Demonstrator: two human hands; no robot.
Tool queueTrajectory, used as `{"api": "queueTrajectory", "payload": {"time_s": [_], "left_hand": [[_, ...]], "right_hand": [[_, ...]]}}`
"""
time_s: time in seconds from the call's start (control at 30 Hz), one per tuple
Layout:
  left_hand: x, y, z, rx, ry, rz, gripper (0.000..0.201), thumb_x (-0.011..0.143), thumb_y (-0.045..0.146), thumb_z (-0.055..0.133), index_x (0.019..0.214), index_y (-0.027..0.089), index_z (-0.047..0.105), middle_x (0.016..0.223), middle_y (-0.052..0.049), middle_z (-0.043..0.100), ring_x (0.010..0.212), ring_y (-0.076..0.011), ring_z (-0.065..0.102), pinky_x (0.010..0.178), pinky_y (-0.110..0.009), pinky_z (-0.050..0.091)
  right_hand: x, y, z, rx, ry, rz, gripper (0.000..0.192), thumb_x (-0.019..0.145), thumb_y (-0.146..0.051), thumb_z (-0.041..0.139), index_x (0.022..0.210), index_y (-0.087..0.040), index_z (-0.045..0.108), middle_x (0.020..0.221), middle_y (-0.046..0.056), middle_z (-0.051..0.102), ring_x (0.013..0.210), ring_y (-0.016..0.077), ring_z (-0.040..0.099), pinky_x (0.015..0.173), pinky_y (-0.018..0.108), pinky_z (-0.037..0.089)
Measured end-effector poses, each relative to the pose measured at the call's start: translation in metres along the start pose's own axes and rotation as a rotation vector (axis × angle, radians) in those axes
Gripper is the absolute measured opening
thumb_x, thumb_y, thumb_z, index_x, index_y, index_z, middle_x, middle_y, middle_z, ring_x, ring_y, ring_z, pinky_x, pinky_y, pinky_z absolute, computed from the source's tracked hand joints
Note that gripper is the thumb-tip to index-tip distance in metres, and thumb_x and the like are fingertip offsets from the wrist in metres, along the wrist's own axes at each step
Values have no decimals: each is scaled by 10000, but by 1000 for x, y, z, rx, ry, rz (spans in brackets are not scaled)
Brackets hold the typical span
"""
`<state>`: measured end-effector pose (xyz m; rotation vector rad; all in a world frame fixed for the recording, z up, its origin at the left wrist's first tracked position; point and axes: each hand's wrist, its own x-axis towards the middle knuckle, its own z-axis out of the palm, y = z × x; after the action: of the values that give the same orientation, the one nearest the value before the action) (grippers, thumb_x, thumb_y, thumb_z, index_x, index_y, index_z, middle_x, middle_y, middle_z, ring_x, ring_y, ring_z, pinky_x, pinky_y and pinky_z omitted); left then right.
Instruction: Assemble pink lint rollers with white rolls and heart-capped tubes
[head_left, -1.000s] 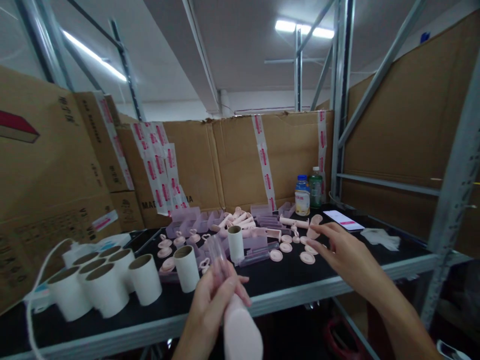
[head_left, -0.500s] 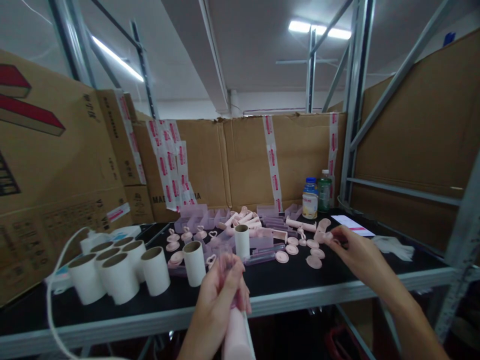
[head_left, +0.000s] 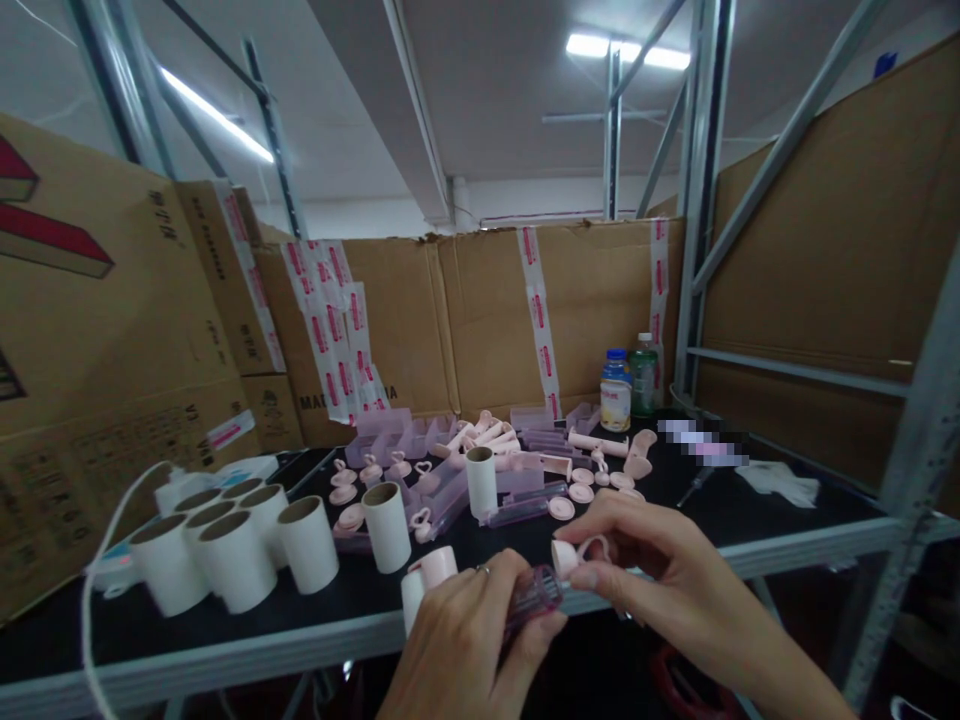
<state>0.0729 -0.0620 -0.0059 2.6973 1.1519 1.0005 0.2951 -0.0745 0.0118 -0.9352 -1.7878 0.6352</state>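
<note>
My left hand [head_left: 469, 625] is closed around a clear purplish tube [head_left: 546, 588], whose open end points toward my right hand. A pale pink cylinder [head_left: 439, 566] sticks out behind the left fingers, beside a white piece [head_left: 412, 594]; how they join the tube is hidden. Between thumb and fingers of my right hand [head_left: 652, 560] is a pink heart-loop cap [head_left: 564, 558]. Its round end faces the tube's mouth, with a small gap between them. Beyond my hands lie pink discs [head_left: 581, 492], clear purple tubes [head_left: 525, 510] and a white cardboard tube [head_left: 481, 483] standing upright.
Several white cardboard tubes [head_left: 236, 560] stand at the left near a white cable [head_left: 94, 600]. More heart-loop caps [head_left: 370, 468] and purple trays [head_left: 386, 435] lie at the back. Two bottles [head_left: 616, 395], a crumpled white glove-like item [head_left: 776, 483] and the shelf's metal edge [head_left: 300, 645] bound the area.
My right hand has come back leftward from the pink parts with a heart-loop cap. My left hand has turned the clear tube to point right and moved it toward the cap.
</note>
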Motion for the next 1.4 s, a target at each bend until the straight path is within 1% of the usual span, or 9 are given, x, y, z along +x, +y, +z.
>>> {"api": "queueTrajectory", "payload": {"time_s": [0.2, 0.33, 0.6, 0.77, 1.0, 1.07, 1.2, 1.3, 1.4], "left_hand": [[3, 0, 5, 166, 2, 56, 67, 968, 220, 578, 944, 236, 518, 818, 3, 723, 720, -229, 716, 609, -312, 444], [3, 2, 7, 264, -44, 98, 109, 973, 251, 607, 918, 236, 515, 848, -14, 743, 727, -242, 728, 611, -325, 445], [3, -2, 9, 369, -79, 86, 109, 984, 285, 612, 920, 231, 542, 812, -14, 745, 696, -247, 735, 577, -329, 425], [3, 0, 7, 326, -65, 63, 184, 997, 390, 599, 914, 231, 560, 807, -5, 752, 703, -237, 740, 596, -318, 434], [4, 4, 11, 160, 96, 113, 327, 1063, 448, 404, 870, 227, 547, 706, 5, 717, 541, -171, 674, 505, -287, 396], [3, 4, 12, 174, 120, 111, 333, 1060, 454, 408, 856, 228, 542, 693, 9, 710, 531, -170, 667, 495, -290, 398], [0, 5, 14, 212, 175, 141, 331, 1046, 492, 433, 898, 225, 561, 702, 8, 715, 569, -183, 694, 531, -295, 441], [0, 6, 14, 208, 197, 147, 367, 1061, 505, 376, 914, 225, 562, 699, 6, 721, 573, -185, 709, 526, -293, 439], [0, 8, 12, 205, 175, 130, 361, 1070, 480, 368, 901, 224, 558, 704, 4, 732, 571, -184, 717, 506, -292, 420]], "right_hand": [[-4, 0, 4, 36, -92, 9, 196, 977, -365, 671, 1040, -195, 744, 867, 23, 609, 680, 119, 590, 583, 209, 499], [-4, 1, 9, 63, -119, 41, 197, 1002, -356, 621, 965, -181, 705, 869, 25, 606, 648, 117, 621, 552, 203, 524], [0, 5, 14, -11, -142, -7, 223, 1033, -367, 563, 915, -192, 635, 833, 11, 600, 670, 120, 617, 591, 218, 485], [0, 7, 13, -56, -168, -30, 219, 1030, -351, 567, 884, -197, 622, 829, 8, 586, 723, 129, 588, 644, 227, 456], [0, 7, 11, 42, -162, -4, 235, 960, -442, 658, 945, -209, 631, 815, -7, 596, 718, 140, 554, 619, 214, 428], [-1, 7, 17, -35, -118, -18, 257, 986, -450, 611, 897, -211, 632, 767, -12, 595, 689, 141, 553, 608, 217, 422], [-2, 9, 38, -179, 120, -85, 432, 1066, -456, 418, 747, -216, 582, 660, -12, 582, 608, 144, 552, 616, 231, 441], [-4, 10, 51, -221, 243, -108, 428, 1075, -422, 388, 741, -223, 568, 636, -14, 591, 565, 139, 564, 603, 233, 440], [-3, 10, 57, -238, 287, -144, 392, 1077, -357, 393, 747, -225, 561, 621, -27, 599, 527, 118, 565, 585, 221, 427]]}}
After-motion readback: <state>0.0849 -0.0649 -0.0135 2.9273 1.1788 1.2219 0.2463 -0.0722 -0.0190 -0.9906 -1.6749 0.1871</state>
